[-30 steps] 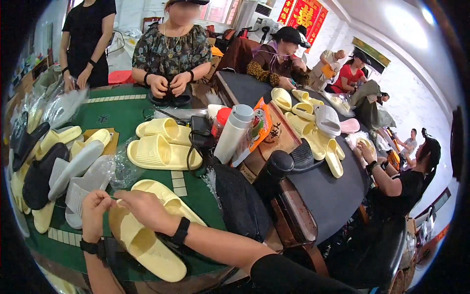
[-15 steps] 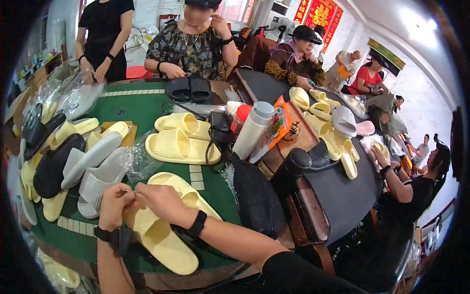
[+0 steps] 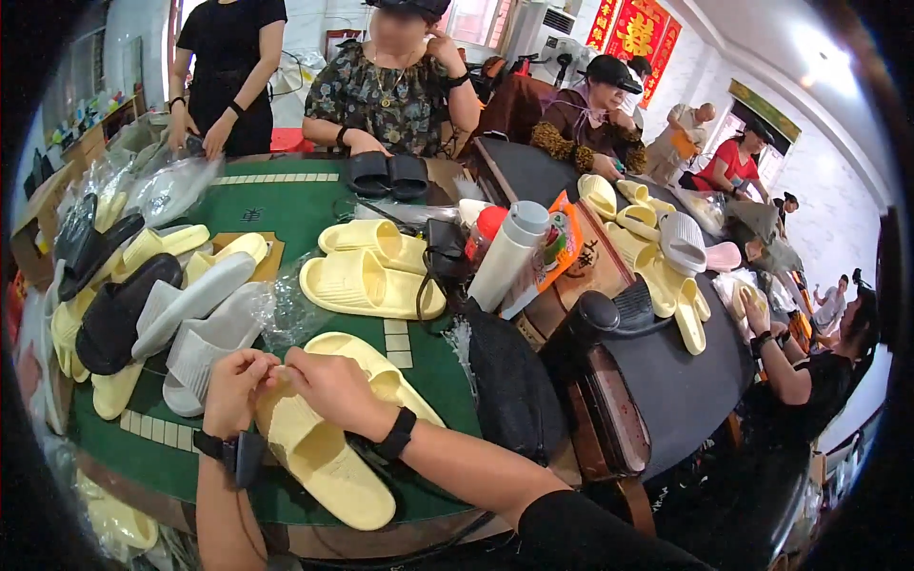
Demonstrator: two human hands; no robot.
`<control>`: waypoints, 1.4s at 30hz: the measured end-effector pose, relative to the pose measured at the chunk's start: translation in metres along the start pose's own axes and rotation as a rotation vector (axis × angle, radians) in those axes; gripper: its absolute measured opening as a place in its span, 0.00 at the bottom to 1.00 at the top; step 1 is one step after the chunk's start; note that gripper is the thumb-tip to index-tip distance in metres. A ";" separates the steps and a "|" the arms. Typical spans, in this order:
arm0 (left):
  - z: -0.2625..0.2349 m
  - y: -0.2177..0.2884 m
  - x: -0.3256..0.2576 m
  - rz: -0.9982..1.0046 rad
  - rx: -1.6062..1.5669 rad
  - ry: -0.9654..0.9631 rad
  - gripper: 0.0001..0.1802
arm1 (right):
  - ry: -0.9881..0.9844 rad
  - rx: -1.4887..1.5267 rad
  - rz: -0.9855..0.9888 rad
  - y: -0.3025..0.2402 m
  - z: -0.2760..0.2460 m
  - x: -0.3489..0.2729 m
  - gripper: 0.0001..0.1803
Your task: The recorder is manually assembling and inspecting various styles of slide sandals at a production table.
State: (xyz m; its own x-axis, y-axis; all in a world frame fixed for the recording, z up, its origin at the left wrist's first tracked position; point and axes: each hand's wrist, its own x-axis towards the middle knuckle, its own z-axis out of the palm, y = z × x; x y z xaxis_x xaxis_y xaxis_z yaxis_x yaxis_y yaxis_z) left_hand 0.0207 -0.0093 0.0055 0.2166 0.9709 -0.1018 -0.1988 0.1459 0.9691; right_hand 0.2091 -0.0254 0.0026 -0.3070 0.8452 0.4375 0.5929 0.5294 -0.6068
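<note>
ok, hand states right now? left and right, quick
Left hand: closed, fingers pinching the strap of the yellow slipper.
Right hand: closed on the same slipper's strap, beside the left.

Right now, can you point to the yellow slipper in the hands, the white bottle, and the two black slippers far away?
yellow slipper (image 3: pixel 324 457), head view, its sole.
white bottle (image 3: pixel 507 255), head view, its body.
black slippers (image 3: pixel 387 174), head view, the straps.
</note>
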 end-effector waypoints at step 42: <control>-0.005 -0.002 -0.004 0.038 -0.053 0.035 0.05 | -0.026 0.024 -0.085 -0.004 0.002 -0.001 0.11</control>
State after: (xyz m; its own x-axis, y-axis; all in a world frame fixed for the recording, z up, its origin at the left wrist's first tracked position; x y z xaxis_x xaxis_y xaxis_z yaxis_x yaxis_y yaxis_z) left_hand 0.0153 -0.0124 0.0028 0.1748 0.9818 -0.0737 -0.2566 0.1177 0.9593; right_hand 0.2055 -0.0282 0.0035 -0.3749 0.7988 0.4704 0.5460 0.6004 -0.5843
